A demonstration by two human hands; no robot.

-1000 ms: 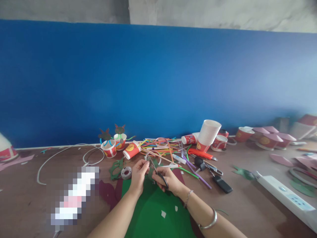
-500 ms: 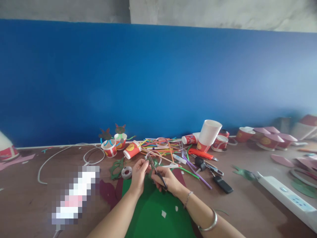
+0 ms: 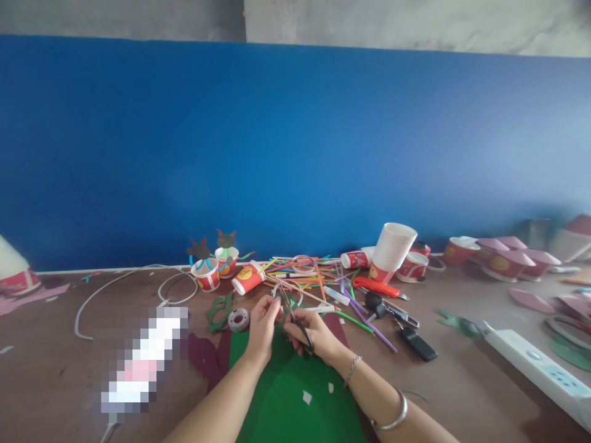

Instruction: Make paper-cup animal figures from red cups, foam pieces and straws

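Black-handled scissors (image 3: 302,332) are held in my right hand (image 3: 314,335), fingers closed around the handles and blades pointing up and left. My left hand (image 3: 263,325) is pinched near the blade tips, on a small pale piece (image 3: 276,290) too small to make out well. Both hands are above a green sheet (image 3: 295,397), on which small white scraps (image 3: 307,397) lie. A roll of tape (image 3: 238,320) sits just left of my left hand, beside a green paper cut-out (image 3: 218,312).
Coloured straws (image 3: 300,271) lie in a pile behind the hands, near a tipped red cup (image 3: 248,278). To the right are stacked white cups (image 3: 394,252), an orange cutter (image 3: 376,286), keys (image 3: 376,304) and a power strip (image 3: 535,363).
The view has shifted slightly, so things appear a little further right. The scissor blades look a bit closer to upright; both hands keep their holds.
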